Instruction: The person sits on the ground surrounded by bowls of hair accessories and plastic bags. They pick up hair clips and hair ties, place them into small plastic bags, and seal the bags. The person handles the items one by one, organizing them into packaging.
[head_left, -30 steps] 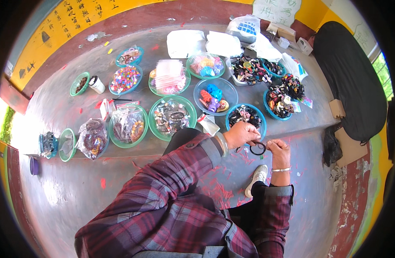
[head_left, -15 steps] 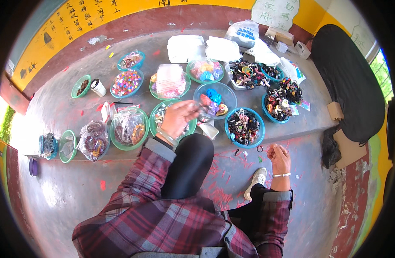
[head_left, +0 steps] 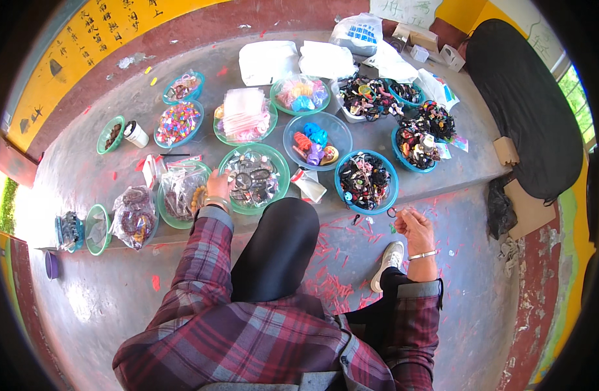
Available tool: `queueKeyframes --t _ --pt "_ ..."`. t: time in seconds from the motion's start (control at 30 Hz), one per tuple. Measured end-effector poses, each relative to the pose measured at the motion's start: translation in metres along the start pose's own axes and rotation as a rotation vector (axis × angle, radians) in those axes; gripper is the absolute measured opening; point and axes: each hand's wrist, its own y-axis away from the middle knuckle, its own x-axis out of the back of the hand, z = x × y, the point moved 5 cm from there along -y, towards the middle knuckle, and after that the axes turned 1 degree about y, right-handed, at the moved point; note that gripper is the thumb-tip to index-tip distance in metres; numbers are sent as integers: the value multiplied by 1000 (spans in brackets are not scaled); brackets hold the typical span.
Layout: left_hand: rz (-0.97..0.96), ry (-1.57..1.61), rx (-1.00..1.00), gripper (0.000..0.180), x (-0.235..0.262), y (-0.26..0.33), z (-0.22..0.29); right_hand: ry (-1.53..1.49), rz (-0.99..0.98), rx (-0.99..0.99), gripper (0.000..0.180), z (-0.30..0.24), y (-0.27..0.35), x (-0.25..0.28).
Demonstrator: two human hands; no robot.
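Observation:
My left hand is at the left rim of a green bowl of small clear packets with bracelet-like rings. Its fingers are bent and partly hidden, so what is between them does not show. Close beside it stands a second green bowl with bagged brown bead strings. Out to the right, my right hand is raised over the floor with thumb and fingertips pinched together. Whatever they hold is too small to make out. A dark hair tie appears right beside those fingertips.
Bowls of hair accessories cover the raised ledge, among them a blue bowl of dark hair ties and a clear blue bowl of colourful pieces. A white cup stands at left. Red scraps litter the floor. A black oval bag leans at right.
My left hand has moved left, from over the packet bowl's right side to its left rim, uncovering the packets. My right hand stays pinched, and the view has shifted slightly.

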Motion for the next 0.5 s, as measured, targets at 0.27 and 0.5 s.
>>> queueKeyframes --t 0.27,0.5 --pt "-350 -115 -262 19 -119 41 87 138 -20 -5 16 1 -1 -7" --pt "-841 -152 6 15 -264 102 42 231 -39 18 22 -9 4 -20"
